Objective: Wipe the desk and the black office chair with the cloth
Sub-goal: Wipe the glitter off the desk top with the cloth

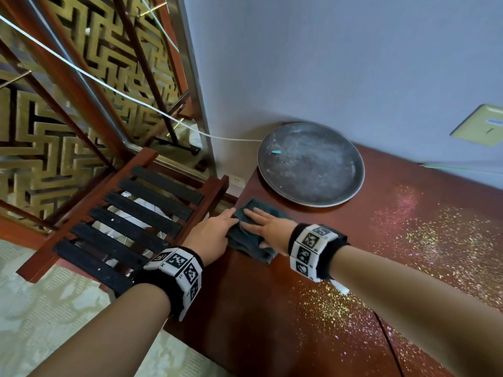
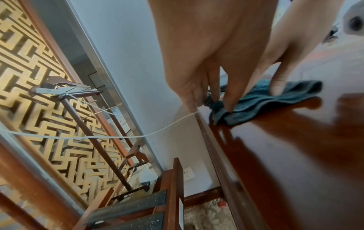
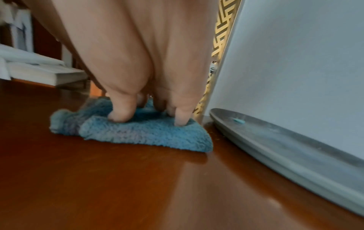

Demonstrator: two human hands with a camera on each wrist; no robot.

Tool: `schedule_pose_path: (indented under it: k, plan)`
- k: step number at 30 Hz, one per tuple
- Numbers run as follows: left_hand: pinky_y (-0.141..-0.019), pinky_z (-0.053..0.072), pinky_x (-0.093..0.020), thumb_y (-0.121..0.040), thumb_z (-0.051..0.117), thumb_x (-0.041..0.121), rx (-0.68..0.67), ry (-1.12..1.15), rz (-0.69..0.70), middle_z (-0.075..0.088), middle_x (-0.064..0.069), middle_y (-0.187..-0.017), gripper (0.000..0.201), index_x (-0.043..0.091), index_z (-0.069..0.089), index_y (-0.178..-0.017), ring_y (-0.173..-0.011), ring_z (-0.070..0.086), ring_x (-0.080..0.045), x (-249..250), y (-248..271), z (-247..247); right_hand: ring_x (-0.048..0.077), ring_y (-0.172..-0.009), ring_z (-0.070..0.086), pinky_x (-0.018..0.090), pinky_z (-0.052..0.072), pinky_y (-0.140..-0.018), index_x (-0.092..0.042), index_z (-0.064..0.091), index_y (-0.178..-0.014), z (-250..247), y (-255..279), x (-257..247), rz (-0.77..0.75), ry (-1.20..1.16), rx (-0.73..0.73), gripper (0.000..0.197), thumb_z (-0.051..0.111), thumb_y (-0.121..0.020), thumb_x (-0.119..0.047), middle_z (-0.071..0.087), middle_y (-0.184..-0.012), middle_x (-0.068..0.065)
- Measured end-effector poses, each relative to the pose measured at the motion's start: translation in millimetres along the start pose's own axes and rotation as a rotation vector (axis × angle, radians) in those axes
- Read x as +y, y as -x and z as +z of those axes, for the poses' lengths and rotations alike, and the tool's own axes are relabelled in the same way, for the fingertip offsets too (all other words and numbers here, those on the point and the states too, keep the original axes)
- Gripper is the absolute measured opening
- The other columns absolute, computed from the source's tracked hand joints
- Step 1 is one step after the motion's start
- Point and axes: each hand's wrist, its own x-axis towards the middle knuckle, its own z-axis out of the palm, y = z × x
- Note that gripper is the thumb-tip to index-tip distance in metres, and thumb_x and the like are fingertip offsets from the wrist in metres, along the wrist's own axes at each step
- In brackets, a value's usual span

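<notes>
A dark teal cloth (image 1: 245, 240) lies crumpled at the far left edge of the red-brown desk (image 1: 272, 322), just in front of a round tray. My right hand (image 1: 258, 221) lies spread on top of it and presses it down with thumb and fingertips (image 3: 183, 118). My left hand (image 1: 231, 216) reaches in from the desk's left edge, its straight fingers (image 2: 230, 107) touching the cloth's (image 2: 265, 105) left border. The cloth (image 3: 141, 133) is fluffy and folded over itself. Glitter specks cover the desk to the right and front. No black office chair is in view.
A round grey metal tray (image 1: 310, 164) with a small teal scrap sits against the wall behind the cloth. Left of the desk stands a wooden rack with black straps (image 1: 130, 227). A white cord (image 1: 136, 102) runs from the wall corner across a gold lattice screen.
</notes>
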Motion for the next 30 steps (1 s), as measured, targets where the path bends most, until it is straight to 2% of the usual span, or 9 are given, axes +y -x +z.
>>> schedule_pose_path:
  k: [5,8,11,14,17,20,24,27,30]
  plan:
    - [-0.116,0.023,-0.036,-0.093,0.044,0.005,0.054,0.040,-0.040,0.015,0.005,-0.159,0.060,0.018,0.027,-0.149,-0.142,0.027,-0.015,6.0,-5.1,1.9,0.027,-0.145,-0.009,0.041,0.011,-0.117,-0.020,-0.004,-0.150,-21.9,-16.0,10.6,0.096,-0.073,0.034,0.074,0.047,-0.097,-0.023,-0.015,-0.157,0.006]
    - [-0.112,0.030,-0.034,-0.096,0.042,0.009,0.108,0.102,-0.097,0.022,0.004,-0.157,0.055,0.019,0.028,-0.149,-0.138,0.035,-0.021,6.4,-4.8,2.9,0.027,-0.144,-0.010,0.045,0.008,-0.118,-0.022,-0.002,-0.150,-1.0,2.6,-14.0,-0.023,-0.009,0.005,0.073,0.047,-0.096,-0.022,-0.015,-0.157,0.006]
    - [-0.106,0.037,-0.035,-0.098,0.042,0.012,0.110,0.122,-0.150,0.032,0.002,-0.153,0.052,0.019,0.030,-0.148,-0.135,0.039,-0.027,4.9,-5.8,2.3,0.023,-0.144,-0.013,0.040,0.004,-0.118,-0.023,0.001,-0.151,10.7,16.5,-19.6,-0.150,0.012,-0.013,0.070,0.046,-0.097,-0.021,-0.017,-0.157,0.004]
    - [-0.104,0.039,-0.036,-0.098,0.042,0.011,0.072,0.093,-0.135,0.036,0.000,-0.151,0.052,0.019,0.031,-0.147,-0.131,0.044,-0.026,2.8,-8.7,3.7,0.022,-0.144,-0.013,0.040,0.003,-0.117,-0.024,-0.001,-0.150,-7.7,4.1,3.9,-0.041,-0.057,0.003,0.071,0.046,-0.097,-0.022,-0.017,-0.157,0.003]
    - [-0.101,0.042,-0.038,-0.097,0.041,0.009,0.067,0.097,-0.133,0.044,-0.006,-0.146,0.052,0.021,0.033,-0.147,-0.127,0.048,-0.028,-0.3,-10.8,2.6,0.024,-0.145,-0.012,0.041,0.009,-0.117,-0.024,-0.002,-0.150,-20.9,-13.1,18.9,0.058,-0.113,0.033,0.074,0.048,-0.097,-0.022,-0.016,-0.157,0.004]
    - [-0.095,0.045,-0.038,-0.096,0.043,0.009,0.108,0.110,-0.160,0.056,-0.013,-0.133,0.052,0.022,0.035,-0.146,-0.117,0.054,-0.031,-3.0,-9.8,-0.6,0.027,-0.144,-0.011,0.044,0.007,-0.116,-0.025,-0.002,-0.150,-9.4,-5.5,-5.4,0.012,-0.039,0.013,0.072,0.047,-0.097,-0.024,-0.015,-0.157,0.006]
    - [-0.106,0.038,-0.037,-0.097,0.044,0.009,0.074,0.126,-0.115,0.044,-0.006,-0.146,0.051,0.022,0.036,-0.145,-0.131,0.045,-0.025,-0.9,-9.4,-1.8,0.024,-0.144,-0.015,0.041,0.004,-0.118,-0.026,0.002,-0.151,11.9,6.7,-36.7,-0.169,-0.010,-0.016,0.070,0.046,-0.097,-0.022,-0.017,-0.156,0.004]
    - [-0.109,0.033,-0.032,-0.097,0.044,0.009,0.079,0.115,-0.096,0.037,-0.002,-0.151,0.052,0.020,0.034,-0.146,-0.135,0.040,-0.023,3.1,-8.0,-2.0,0.023,-0.144,-0.013,0.041,0.005,-0.117,-0.024,0.000,-0.151,-7.9,-6.7,-5.6,-0.061,-0.054,0.002,0.073,0.049,-0.096,-0.022,-0.017,-0.156,0.004]
    - [-0.109,0.034,-0.033,-0.096,0.046,0.009,0.131,0.107,-0.066,0.038,-0.001,-0.150,0.053,0.019,0.034,-0.146,-0.134,0.041,-0.022,0.4,-7.5,-0.1,0.023,-0.145,-0.011,0.040,0.010,-0.116,-0.025,-0.003,-0.150,-26.2,-16.0,14.9,0.074,-0.117,0.026,0.076,0.050,-0.096,-0.020,-0.016,-0.157,0.003]
